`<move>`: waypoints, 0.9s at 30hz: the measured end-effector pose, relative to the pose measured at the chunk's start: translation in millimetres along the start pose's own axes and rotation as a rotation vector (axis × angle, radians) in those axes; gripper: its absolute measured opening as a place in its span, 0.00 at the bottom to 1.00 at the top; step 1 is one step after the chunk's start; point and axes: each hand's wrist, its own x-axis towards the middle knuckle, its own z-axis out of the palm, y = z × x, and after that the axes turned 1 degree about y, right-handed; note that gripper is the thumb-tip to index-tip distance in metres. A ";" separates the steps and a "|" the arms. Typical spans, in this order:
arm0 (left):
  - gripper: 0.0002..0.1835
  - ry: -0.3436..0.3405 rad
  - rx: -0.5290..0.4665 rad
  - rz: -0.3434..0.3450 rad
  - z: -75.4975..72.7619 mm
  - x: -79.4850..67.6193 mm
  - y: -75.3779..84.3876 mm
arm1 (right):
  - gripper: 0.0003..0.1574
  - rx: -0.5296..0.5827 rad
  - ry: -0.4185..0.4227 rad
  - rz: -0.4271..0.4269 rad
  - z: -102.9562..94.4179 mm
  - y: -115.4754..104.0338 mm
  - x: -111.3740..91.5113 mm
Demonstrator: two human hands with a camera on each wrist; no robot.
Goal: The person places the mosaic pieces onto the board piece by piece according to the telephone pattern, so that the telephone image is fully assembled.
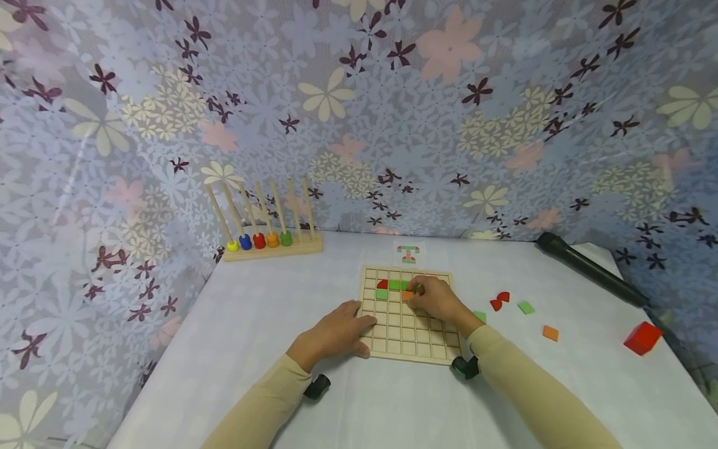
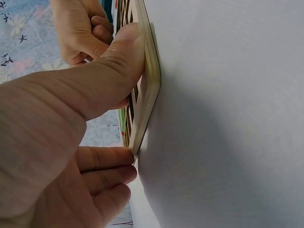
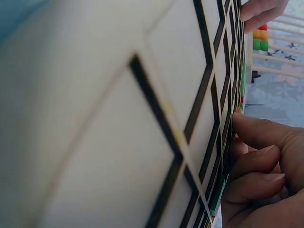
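Note:
A wooden grid board (image 1: 412, 333) lies flat on the table. Near its far side sit a red quarter-round tile (image 1: 382, 284), several green square tiles (image 1: 395, 285) and an orange tile (image 1: 407, 296). My right hand (image 1: 437, 299) reaches over the board, thumb and forefinger pinching at the orange tile, its other fingers curled; they hide part of the tiles. In the right wrist view, a green tile (image 3: 217, 195) shows below those fingers. My left hand (image 1: 336, 329) rests at the board's near left, thumb on top and straight fingertips touching the left edge.
Two red tiles (image 1: 503, 297), green tiles (image 1: 526, 307) and an orange tile (image 1: 551, 333) lie loose right of the board. A pattern card (image 1: 408, 254) is behind it. A peg rack (image 1: 275, 251) with beads stands back left; a red block (image 1: 642, 338) and black bar (image 1: 591, 269) lie far right.

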 end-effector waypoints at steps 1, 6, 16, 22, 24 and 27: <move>0.38 0.003 0.002 0.002 0.0 -0.2 0.0 | 0.19 0.006 0.001 0.002 0.0 0.0 -0.4; 0.38 0.014 0.006 0.012 -0.5 -1.0 -0.1 | 0.20 0.056 -0.001 0.020 -3.7 0.5 -3.4; 0.39 0.003 -0.014 0.002 -0.7 -1.5 0.7 | 0.26 0.131 0.029 0.015 -33.7 3.6 -22.8; 0.39 0.001 -0.018 0.001 -2.0 -2.9 1.1 | 0.25 0.291 0.039 0.027 -58.9 18.2 -47.1; 0.39 0.000 -0.017 0.004 -1.6 -2.7 0.8 | 0.27 0.326 0.054 0.042 -68.8 27.4 -57.4; 0.39 -0.009 -0.018 0.001 -1.0 -2.4 0.6 | 0.29 0.327 0.095 0.053 -84.2 42.8 -74.3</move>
